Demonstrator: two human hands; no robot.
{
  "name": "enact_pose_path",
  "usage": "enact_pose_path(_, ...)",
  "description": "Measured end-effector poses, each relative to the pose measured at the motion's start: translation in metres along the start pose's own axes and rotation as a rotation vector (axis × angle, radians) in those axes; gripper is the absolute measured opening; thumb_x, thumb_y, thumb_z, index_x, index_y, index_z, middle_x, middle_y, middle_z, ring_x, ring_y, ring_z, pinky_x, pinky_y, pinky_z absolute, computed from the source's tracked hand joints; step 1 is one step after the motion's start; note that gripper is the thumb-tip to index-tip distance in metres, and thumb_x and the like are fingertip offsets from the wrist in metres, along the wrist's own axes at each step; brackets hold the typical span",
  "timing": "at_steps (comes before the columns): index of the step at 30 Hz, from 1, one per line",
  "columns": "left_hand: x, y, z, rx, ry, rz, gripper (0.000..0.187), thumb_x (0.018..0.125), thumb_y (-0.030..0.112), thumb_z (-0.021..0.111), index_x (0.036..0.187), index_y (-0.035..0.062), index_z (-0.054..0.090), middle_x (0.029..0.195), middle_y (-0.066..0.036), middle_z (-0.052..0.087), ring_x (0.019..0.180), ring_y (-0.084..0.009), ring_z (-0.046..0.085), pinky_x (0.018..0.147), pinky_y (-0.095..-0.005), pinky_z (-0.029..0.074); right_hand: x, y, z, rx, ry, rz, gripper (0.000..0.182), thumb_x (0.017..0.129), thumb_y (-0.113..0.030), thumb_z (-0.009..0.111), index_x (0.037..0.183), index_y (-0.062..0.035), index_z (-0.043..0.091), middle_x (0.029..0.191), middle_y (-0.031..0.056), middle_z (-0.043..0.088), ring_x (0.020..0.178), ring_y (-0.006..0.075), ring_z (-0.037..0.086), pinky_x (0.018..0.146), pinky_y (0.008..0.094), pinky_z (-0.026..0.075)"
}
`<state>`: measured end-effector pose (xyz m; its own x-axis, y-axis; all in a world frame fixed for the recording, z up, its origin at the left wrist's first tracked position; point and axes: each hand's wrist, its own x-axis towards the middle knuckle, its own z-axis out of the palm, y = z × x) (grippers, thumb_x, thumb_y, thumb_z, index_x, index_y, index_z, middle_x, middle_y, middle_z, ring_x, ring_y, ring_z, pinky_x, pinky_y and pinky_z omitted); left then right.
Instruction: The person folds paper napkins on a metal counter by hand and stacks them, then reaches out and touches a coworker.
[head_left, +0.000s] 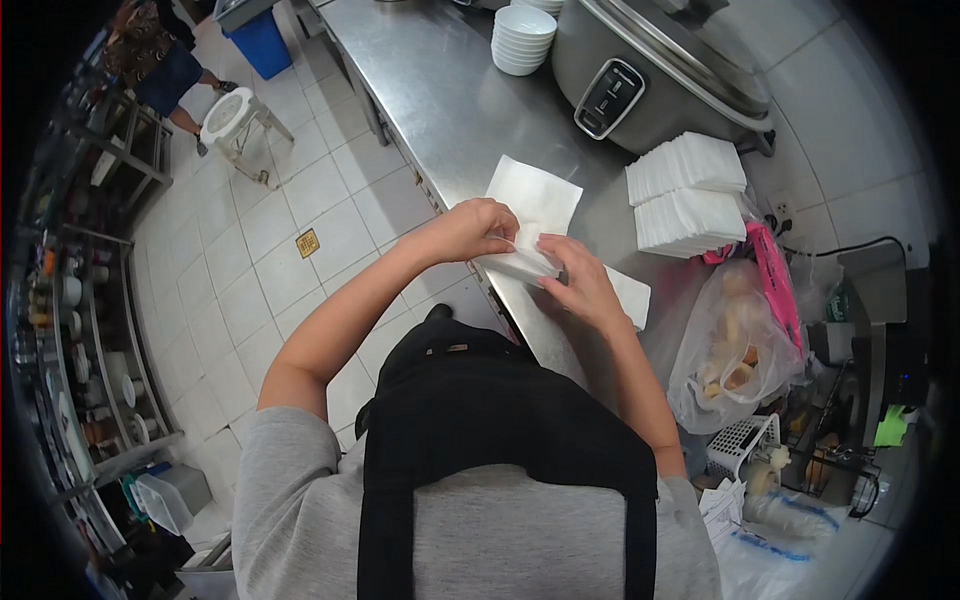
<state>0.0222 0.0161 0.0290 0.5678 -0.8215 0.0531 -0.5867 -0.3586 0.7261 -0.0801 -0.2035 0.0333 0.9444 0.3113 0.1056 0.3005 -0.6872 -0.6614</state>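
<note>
My left hand (478, 230) and my right hand (582, 285) meet over the near edge of a steel table. Between them they pinch a white paper napkin (528, 263), folded over, its fold partly hidden by my fingers. Just beyond my fingertips another white napkin (537, 192) lies flat on the steel. Beside my right wrist, partly covered by it, rests one more white napkin (630, 298). Two stacks of folded napkins (688, 195) stand farther right.
A large grey cooker (650, 75) stands at the back of the steel table (420, 75), with stacked white bowls (523, 40) beside it. A plastic bag of bread-like pieces (735, 350) lies right. On the floor left are a white stool (235, 115) and another person (160, 60).
</note>
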Motion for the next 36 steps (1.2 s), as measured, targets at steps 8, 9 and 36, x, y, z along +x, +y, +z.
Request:
enact_pose_path(8,0.004,-0.010,-0.002,-0.151,0.030,-0.049,0.014,0.076,0.008,0.063,0.082,-0.0037,0.067,0.101,-0.013,0.068,0.085,-0.0260,0.065,0.076,-0.0349,0.052,0.001,0.011,0.000,0.226,0.020,0.152,0.044,0.073,-0.008,0.070,0.115,-0.0019,0.060,0.117,0.0128,0.062,0.111,0.0258,0.057,0.098,0.0332,0.040)
enact_pose_path(9,0.004,-0.008,-0.003,-0.120,0.029,-0.022,0.016,0.075,0.007,0.061,0.085,-0.0039,0.067,0.098,-0.014,0.068,0.084,-0.0255,0.066,0.076,-0.0346,0.052,0.001,0.014,0.000,0.244,0.017,0.142,0.044,0.073,-0.011,0.070,0.115,-0.0026,0.060,0.118,0.0130,0.061,0.110,0.0261,0.058,0.097,0.0339,0.042)
enact_pose_path(36,-0.010,-0.013,0.041,-0.442,0.647,-0.453,0.027,0.082,0.016,0.065,0.100,-0.0019,0.056,0.059,-0.016,0.059,0.055,-0.0251,0.060,0.052,-0.0372,0.042,0.059,0.041,0.025,0.052,0.308,0.328,0.031,0.086,-0.026,0.056,0.076,0.0029,0.049,0.065,0.0222,0.055,0.061,0.0394,0.054,0.057,0.0451,0.040)
